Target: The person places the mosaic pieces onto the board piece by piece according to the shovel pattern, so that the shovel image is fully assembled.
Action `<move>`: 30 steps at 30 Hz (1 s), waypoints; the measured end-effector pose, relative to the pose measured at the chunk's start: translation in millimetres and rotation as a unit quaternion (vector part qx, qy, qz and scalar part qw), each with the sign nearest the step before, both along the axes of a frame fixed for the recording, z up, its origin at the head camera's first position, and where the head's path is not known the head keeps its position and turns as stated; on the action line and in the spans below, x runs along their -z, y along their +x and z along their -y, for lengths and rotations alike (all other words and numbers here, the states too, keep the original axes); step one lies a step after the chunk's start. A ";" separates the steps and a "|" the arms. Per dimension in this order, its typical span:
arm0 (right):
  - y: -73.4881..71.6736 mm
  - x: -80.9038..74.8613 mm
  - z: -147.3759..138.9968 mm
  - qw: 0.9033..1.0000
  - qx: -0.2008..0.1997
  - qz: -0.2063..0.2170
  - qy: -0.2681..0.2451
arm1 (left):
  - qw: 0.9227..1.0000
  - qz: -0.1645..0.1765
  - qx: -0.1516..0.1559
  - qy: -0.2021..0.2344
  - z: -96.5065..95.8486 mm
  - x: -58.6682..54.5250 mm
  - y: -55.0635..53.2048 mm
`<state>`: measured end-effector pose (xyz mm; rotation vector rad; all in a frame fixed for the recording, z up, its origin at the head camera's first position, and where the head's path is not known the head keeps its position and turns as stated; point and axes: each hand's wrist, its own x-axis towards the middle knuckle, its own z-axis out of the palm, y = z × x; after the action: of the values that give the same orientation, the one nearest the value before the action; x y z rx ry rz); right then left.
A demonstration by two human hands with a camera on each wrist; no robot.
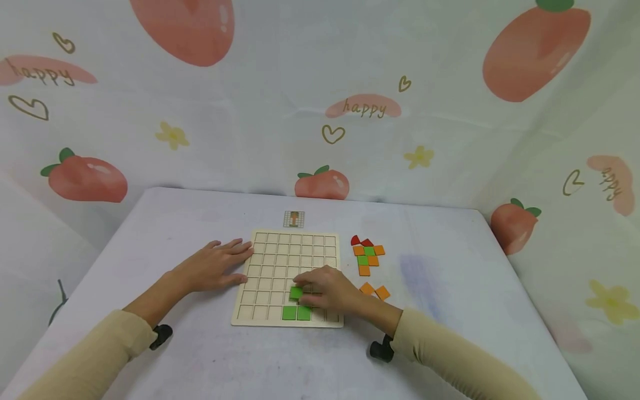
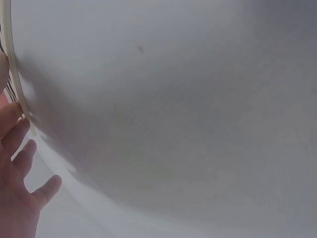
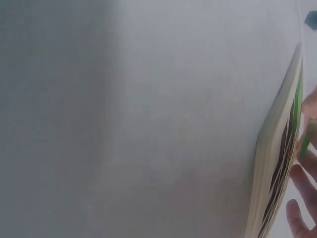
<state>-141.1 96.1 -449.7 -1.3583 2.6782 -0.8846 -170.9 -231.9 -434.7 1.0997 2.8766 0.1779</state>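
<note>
A pale wooden grid board (image 1: pixel 270 270) lies on the table in the head view. My left hand (image 1: pixel 217 266) has its fingers spread, touching the board's left edge; the left wrist view shows these fingers (image 2: pixel 24 157) beside the rim. Over the lower right of the board, my right hand (image 1: pixel 331 290) pinches a green square tile (image 1: pixel 295 293), partly covered by the fingers. Two green square tiles (image 1: pixel 289 313) sit side by side in the bottom row, just below it. In the right wrist view, the held green tile (image 3: pixel 305 143) shows between the fingertips.
Right of the board lie several orange square tiles (image 1: pixel 364 270), two green tiles (image 1: pixel 369 251) and two red pieces (image 1: pixel 355 240). Two more orange tiles (image 1: pixel 382 293) are close to the right forearm. A small pattern card (image 1: pixel 294 219) lies behind the board. A printed curtain (image 1: pixel 260 111) hangs behind the table.
</note>
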 end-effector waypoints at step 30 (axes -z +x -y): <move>22.5 0.4 33.5 0.999 -0.039 -0.023 0.026 | 1.000 0.007 -0.001 -0.004 1.3 5.4 -2.9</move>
<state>-118.6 62.6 -450.1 -1.4784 2.6413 -0.7814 -173.7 -233.2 -440.0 1.0890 2.8639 0.1745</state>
